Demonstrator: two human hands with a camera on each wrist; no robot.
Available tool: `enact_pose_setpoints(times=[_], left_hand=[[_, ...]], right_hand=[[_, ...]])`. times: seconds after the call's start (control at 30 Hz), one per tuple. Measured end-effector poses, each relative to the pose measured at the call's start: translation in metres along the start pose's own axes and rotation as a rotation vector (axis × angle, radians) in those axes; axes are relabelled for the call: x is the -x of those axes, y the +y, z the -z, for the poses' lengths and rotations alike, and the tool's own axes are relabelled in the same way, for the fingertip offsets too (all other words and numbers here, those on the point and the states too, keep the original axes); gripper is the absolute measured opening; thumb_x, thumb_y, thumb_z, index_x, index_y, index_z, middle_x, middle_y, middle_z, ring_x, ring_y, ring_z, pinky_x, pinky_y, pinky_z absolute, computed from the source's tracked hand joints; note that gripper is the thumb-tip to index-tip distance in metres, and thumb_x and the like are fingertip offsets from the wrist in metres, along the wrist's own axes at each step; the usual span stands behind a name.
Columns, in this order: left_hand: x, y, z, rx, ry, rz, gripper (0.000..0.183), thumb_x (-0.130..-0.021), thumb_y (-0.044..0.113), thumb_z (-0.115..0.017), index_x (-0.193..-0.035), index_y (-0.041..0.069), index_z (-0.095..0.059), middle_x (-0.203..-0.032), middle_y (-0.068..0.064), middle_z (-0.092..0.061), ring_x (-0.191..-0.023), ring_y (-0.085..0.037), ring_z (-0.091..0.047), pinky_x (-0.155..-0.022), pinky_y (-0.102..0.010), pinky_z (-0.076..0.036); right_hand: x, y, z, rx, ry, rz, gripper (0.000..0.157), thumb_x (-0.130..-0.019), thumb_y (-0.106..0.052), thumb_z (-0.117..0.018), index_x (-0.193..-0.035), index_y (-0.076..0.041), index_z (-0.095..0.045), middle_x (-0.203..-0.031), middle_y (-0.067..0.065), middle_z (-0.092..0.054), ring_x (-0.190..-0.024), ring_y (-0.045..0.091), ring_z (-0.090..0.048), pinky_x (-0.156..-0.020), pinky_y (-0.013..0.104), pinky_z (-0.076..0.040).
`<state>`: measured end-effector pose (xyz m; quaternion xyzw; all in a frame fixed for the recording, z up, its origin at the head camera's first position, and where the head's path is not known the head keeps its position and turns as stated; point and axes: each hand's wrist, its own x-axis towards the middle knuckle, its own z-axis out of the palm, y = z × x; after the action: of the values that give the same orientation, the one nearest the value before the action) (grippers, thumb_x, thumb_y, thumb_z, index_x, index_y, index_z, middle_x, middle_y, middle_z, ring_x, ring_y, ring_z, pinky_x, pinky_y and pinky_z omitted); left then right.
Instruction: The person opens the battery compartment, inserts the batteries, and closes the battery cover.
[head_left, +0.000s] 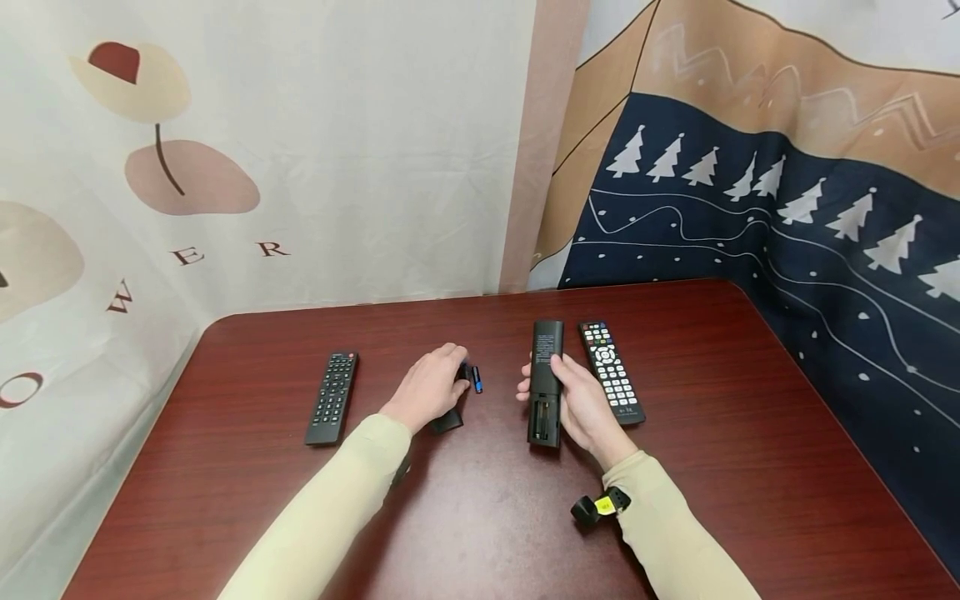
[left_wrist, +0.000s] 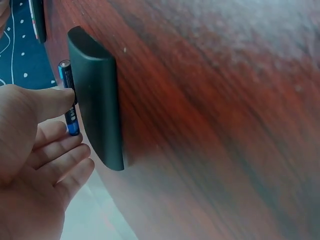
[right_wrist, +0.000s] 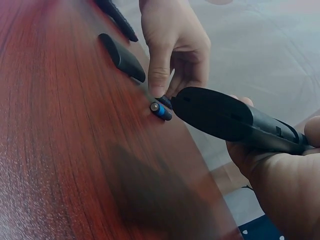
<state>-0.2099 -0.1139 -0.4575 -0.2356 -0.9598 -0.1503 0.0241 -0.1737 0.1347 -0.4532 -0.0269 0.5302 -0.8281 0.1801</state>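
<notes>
My right hand (head_left: pixel 585 400) grips a black remote control (head_left: pixel 546 350), back side up, thumb along its edge. The battery compartment (head_left: pixel 542 418) at its near end lies uncovered. To the left, my left hand (head_left: pixel 429 387) reaches down to the table and pinches a battery (right_wrist: pixel 164 101) between thumb and fingers, mostly hidden by them. A second battery (head_left: pixel 477 380), dark with a blue band, lies just right of those fingertips. Under the left hand, the black battery cover (head_left: pixel 448 421) rests on the table; the left wrist view shows this cover (left_wrist: pixel 97 100) beside the thumb.
A black remote control (head_left: pixel 332 400) lies buttons up on the left of the brown table (head_left: pixel 465 533). Another, with white buttons (head_left: pixel 611 371), lies right beside the right hand. Fabric curtains (head_left: pixel 375 167) hang behind the table's far edge.
</notes>
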Motion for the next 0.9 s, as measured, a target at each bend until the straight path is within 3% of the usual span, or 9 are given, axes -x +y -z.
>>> enact_pose_setpoints(times=[0.37,0.9], left_hand=[[0.010,-0.001,0.005,0.036,0.071,-0.037,0.025,-0.093,0.015,-0.076,-0.113,0.005,-0.064,-0.108,-0.009,-0.064,-0.087,-0.021,-0.060,-0.077,-0.038,-0.056],[0.023,0.012,0.008,0.079,0.166,-0.128,0.022,-0.092,0.015,-0.079,-0.106,0.009,-0.064,-0.103,0.000,-0.063,-0.080,-0.015,-0.053,-0.070,-0.033,-0.049]], right_hand=[[-0.001,0.000,-0.004,-0.009,0.002,-0.004,0.051,-0.115,-0.027,-0.028,-0.154,0.005,-0.028,-0.119,0.012,-0.061,-0.094,0.020,-0.071,-0.093,0.040,-0.058],[-0.002,0.001,-0.008,-0.030,0.000,-0.007,0.052,-0.115,-0.026,-0.026,-0.155,0.008,-0.025,-0.120,0.013,-0.060,-0.093,0.019,-0.071,-0.091,0.039,-0.059]])
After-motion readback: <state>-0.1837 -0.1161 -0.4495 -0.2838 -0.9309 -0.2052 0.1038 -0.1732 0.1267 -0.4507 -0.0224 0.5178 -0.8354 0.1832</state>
